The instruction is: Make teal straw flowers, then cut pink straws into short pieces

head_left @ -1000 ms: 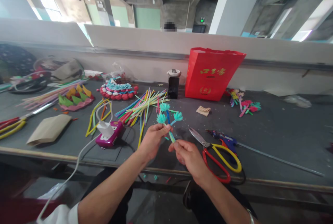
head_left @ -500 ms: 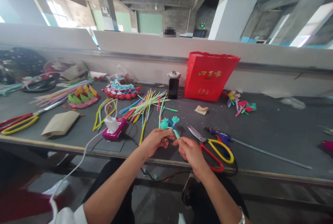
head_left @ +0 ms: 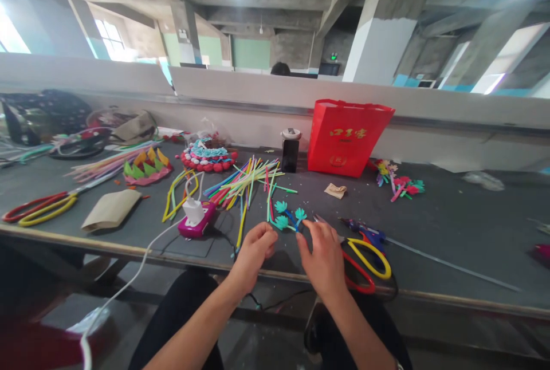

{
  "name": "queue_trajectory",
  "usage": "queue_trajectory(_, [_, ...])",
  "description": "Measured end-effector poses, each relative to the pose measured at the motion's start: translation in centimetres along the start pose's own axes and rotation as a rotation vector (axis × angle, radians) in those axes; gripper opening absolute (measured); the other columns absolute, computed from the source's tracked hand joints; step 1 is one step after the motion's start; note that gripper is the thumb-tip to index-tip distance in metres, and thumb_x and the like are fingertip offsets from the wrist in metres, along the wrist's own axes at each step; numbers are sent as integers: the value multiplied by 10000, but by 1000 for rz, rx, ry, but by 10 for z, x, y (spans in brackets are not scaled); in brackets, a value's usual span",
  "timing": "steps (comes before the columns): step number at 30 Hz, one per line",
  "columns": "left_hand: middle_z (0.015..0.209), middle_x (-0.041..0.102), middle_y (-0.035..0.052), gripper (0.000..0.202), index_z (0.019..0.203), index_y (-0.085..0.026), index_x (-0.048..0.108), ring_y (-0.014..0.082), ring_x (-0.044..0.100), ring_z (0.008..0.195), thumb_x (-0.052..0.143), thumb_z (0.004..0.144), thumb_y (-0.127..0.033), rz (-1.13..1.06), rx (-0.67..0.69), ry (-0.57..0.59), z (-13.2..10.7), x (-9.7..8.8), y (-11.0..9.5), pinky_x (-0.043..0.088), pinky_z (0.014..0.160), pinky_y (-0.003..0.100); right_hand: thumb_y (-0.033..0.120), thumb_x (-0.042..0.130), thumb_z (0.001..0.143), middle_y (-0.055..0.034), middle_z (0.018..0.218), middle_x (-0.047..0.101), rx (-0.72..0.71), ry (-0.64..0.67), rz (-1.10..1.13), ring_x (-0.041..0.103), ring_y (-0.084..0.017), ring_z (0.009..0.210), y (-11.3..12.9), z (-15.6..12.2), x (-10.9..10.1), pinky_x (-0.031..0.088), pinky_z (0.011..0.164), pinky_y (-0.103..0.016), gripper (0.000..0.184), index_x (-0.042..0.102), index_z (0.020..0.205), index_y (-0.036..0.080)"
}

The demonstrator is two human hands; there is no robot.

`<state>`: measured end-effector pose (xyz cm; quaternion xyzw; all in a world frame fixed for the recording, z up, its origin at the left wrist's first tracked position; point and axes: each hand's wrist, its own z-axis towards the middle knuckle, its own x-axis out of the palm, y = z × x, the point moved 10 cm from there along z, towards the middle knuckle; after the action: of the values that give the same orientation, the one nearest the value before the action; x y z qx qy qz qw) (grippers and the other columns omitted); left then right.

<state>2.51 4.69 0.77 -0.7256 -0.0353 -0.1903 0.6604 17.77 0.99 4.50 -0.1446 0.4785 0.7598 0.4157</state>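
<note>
A small sprig of teal pipe-cleaner flowers (head_left: pixel 282 222) with a blue stem lies on the dark table in front of my hands. My right hand (head_left: pixel 324 252) is palm down at its stem end, thumb and forefinger apart and close to the stem. To the left, my left hand (head_left: pixel 256 250) is closed with its fingertips pressed together. Whatever it may hold is hidden. Red-and-yellow-handled scissors (head_left: pixel 372 258) lie partly under my right hand. Past the sprig is a loose pile of coloured pipe cleaners (head_left: pixel 244 178).
A blue glue gun (head_left: pixel 372 238) with a long rod lies right of the scissors. A purple power socket (head_left: pixel 197 220) with a white plug and cable sits left. Farther back stand a phone (head_left: pixel 290 155) and a red bag (head_left: pixel 348 141). Another pair of scissors (head_left: pixel 47 209) lies far left.
The sprig has gone from between both hands to the table. My left hand has drawn back from it, and my right hand has turned palm down with fingers spread. The camera view has tilted up slightly.
</note>
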Motion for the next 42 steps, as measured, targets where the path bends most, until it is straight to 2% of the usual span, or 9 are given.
queue_trajectory(3, [548, 397, -59, 203, 687, -175, 537, 78, 334, 530, 658, 780, -309, -73, -71, 141, -4, 16, 7, 282, 538, 213, 334, 511, 953, -98, 1007, 679, 0, 70, 308, 628, -237, 926, 12, -3, 7, 503, 772, -334, 242, 658, 1091, 200])
queue_trajectory(6, [574, 416, -47, 192, 704, -177, 545, 92, 362, 562, 653, 792, -309, -138, -94, 199, -8, 22, 9, 310, 576, 228, 324, 544, 940, -74, 969, 695, 73, 154, 517, 651, -203, 849, 19, -7, 19, 507, 664, -271, 214, 690, 1041, 204])
queue_trajectory(14, [643, 450, -34, 293, 751, -167, 595, 108, 373, 617, 679, 818, -439, 62, 70, 174, -6, 17, 2, 304, 600, 236, 276, 584, 885, -26, 747, 674, 93, 108, 533, 583, -158, 645, 23, -3, 6, 430, 564, -250, 184, 752, 862, 205])
queue_trajectory(18, [732, 528, -4, 252, 760, -163, 631, 127, 448, 699, 715, 802, -397, 87, 171, 116, -7, 11, -6, 358, 666, 242, 345, 669, 815, 19, 556, 583, 324, 193, 734, 502, -117, 521, 8, -10, 19, 389, 508, -227, 183, 727, 753, 183])
queue_trajectory(21, [754, 565, 20, 200, 726, -175, 672, 157, 502, 747, 718, 805, -353, 136, 283, 130, -11, 13, -16, 392, 729, 276, 425, 715, 762, 43, 459, 512, 514, 288, 908, 382, -71, 398, -3, -22, 35, 264, 385, -197, 290, 665, 657, 159])
queue_trajectory(25, [732, 605, 41, 145, 707, -202, 738, 182, 543, 738, 754, 770, -331, 240, 387, 144, -16, 18, -26, 415, 741, 311, 459, 755, 699, 37, 524, 523, 601, 359, 1045, 360, -51, 390, -5, -30, 41, 203, 340, -171, 340, 621, 654, 149])
queue_trajectory(32, [725, 643, 53, 114, 719, -228, 774, 195, 573, 721, 765, 760, -334, 302, 414, 116, -17, 16, -28, 435, 697, 322, 362, 767, 671, 55, 576, 493, 658, 323, 1226, 325, -27, 411, -4, -35, 45, 219, 347, -151, 271, 597, 655, 151])
queue_trajectory(37, [766, 670, 45, 43, 763, -235, 779, 181, 596, 739, 773, 759, -278, 189, 410, 155, -14, 16, -23, 448, 705, 310, 329, 754, 684, 57, 583, 487, 661, 349, 1303, 318, -22, 402, -1, -40, 52, 217, 345, -152, 240, 600, 649, 148])
queue_trajectory(42, [746, 645, 29, 107, 770, -200, 758, 162, 593, 728, 753, 782, -306, 18, 286, 219, -11, 18, -8, 450, 717, 294, 372, 705, 739, 42, 593, 508, 645, 387, 1347, 350, -35, 401, -2, -41, 54, 210, 340, -160, 247, 625, 681, 146])
